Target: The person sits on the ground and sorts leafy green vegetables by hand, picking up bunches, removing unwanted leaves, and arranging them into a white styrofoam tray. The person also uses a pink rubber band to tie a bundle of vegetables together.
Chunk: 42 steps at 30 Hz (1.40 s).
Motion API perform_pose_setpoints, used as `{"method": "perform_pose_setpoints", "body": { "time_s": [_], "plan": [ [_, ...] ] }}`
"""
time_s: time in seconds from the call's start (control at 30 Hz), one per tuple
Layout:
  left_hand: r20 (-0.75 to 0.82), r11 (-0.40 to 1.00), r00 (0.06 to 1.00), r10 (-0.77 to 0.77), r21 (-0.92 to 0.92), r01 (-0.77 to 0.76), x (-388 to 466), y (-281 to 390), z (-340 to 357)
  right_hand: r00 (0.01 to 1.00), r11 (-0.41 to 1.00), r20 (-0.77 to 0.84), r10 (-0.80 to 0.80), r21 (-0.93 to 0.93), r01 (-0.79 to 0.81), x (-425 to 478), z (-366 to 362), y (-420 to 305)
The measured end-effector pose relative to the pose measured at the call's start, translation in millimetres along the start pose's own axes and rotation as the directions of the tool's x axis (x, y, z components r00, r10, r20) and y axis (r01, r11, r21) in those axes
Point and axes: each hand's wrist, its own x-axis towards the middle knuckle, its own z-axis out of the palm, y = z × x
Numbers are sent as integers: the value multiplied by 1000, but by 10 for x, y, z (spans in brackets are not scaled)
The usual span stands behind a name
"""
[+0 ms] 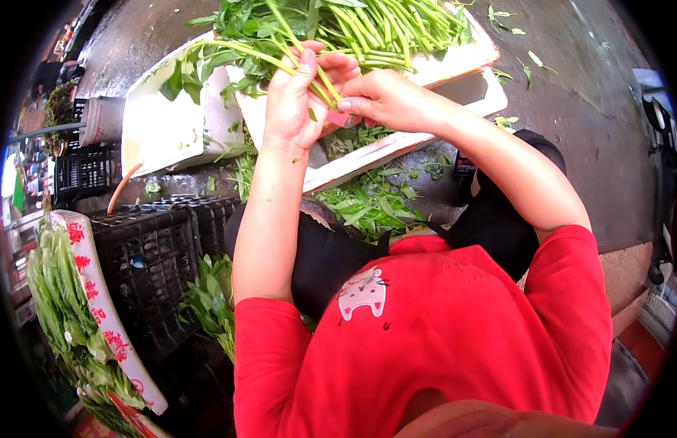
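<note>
My left hand [300,90], palm turned up, holds a few leafy water spinach stems [256,52] between thumb and fingers. Close beside it, my right hand [379,101] pinches the lower ends of these stems. A pink patch shows just under the right fingers; what it belongs to is unclear. Behind both hands lies a large heap of water spinach [382,27], its cut stems pointing right, on a white foam box [483,41]. Beneath that sits another open foam box [371,156] with loose greens inside.
Loose leaves [366,202] litter the wet ground [579,126] between my knees. At left stand a white foam container [163,120], black plastic crates [144,268] and a foam box with red writing [106,323] holding lettuce-like greens [65,290]. A bucket [102,120] stands farther back.
</note>
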Motion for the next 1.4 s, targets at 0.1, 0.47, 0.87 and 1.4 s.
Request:
{"method": "perform_pose_setpoints", "body": {
  "time_s": [0.1,0.47,0.87,1.4],
  "plan": [
    [-158,994,986,53,99,-38,-2,118,41,981,953,184,-62,-280,113,-33,-88,37],
    [-12,971,997,-73,-228,69,21,-113,-9,910,958,406,-80,-223,183,-62,-380,-62],
    [10,921,963,-269,-290,260,-2,-28,-149,877,678,-480,-14,-649,-344,-105,-1373,582],
    [-216,983,959,-184,-60,175,-13,-234,-85,868,881,-448,-213,-472,-27,-56,-405,-3]
  ]
}}
